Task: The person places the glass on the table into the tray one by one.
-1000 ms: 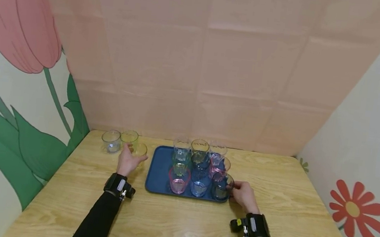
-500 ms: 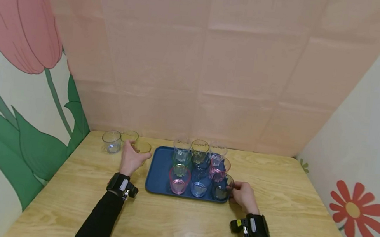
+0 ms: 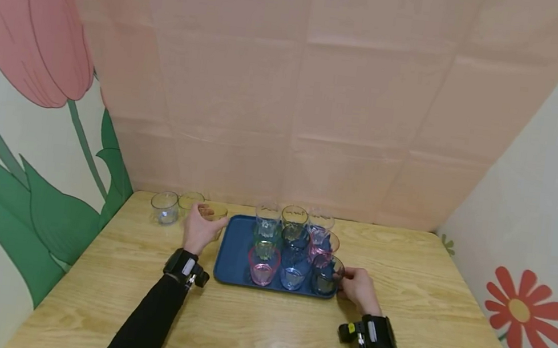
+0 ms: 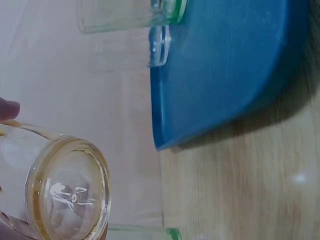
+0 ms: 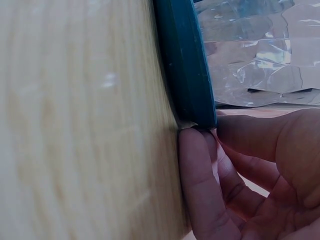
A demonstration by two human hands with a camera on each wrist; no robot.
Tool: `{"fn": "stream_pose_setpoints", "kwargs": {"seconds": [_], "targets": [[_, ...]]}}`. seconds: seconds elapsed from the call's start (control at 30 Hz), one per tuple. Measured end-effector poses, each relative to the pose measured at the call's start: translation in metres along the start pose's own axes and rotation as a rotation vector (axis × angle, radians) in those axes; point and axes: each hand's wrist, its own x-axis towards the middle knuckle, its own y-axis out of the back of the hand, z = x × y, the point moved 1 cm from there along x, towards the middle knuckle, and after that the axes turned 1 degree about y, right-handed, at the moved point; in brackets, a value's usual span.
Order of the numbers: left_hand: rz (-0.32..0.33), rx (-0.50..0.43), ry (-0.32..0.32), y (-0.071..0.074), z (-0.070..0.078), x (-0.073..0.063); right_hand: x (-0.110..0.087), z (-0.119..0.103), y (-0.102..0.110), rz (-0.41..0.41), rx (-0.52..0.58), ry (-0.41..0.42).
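Note:
My left hand [image 3: 202, 231] grips a yellow-tinted drinking glass [image 3: 218, 212] left of the blue tray [image 3: 233, 258]. The left wrist view shows that glass tilted off the table, its round base [image 4: 72, 195] facing the camera and a thumb tip [image 4: 9, 109] at its rim. At the tray's near right corner, my right hand [image 3: 360, 288] pinches the edge. Up close, the right thumb [image 5: 250, 134] lies at the tray rim [image 5: 192, 65] and a finger is below it. Several tinted glasses stand on the tray, among them a pink one [image 3: 263, 267], a blue one [image 3: 294, 270] and a dark grey one [image 3: 325, 277].
A clear glass [image 3: 165, 208] and a yellow-green glass [image 3: 189, 198] stand at the table's back left. The tray's left strip is bare. A pink-beige sheet [image 3: 291, 112] rises behind the wooden table [image 3: 240, 330], with painted walls on both sides.
My left hand closes round the yellow glass and moves slightly right with it, away from the two glasses at the left. The right hand keeps its place at the tray.

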Motion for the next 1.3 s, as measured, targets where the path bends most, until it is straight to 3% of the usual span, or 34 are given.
{"fn": "stream_pose_setpoints", "kwargs": {"seconds": [0.1, 0.23, 0.67, 0.83, 1.3], "targets": [[-0.050, -0.036, 0.002, -0.006, 0.001, 0.002, -0.001, 0.000, -0.001, 0.013, 0.009, 0.017], [-0.077, -0.006, -0.008, -0.015, 0.002, 0.005, -0.001, 0.000, -0.001, 0.014, 0.009, 0.011], [-0.048, -0.019, 0.011, -0.040, 0.005, 0.023, 0.002, -0.002, 0.002, -0.017, -0.018, -0.039], [-0.061, 0.053, -0.016, -0.045, 0.005, 0.029, 0.001, 0.001, 0.000, -0.006, -0.004, -0.030], [-0.134, 0.166, -0.012, -0.059, 0.002, 0.041, 0.000, 0.001, 0.000, 0.002, -0.010, -0.032]]}}
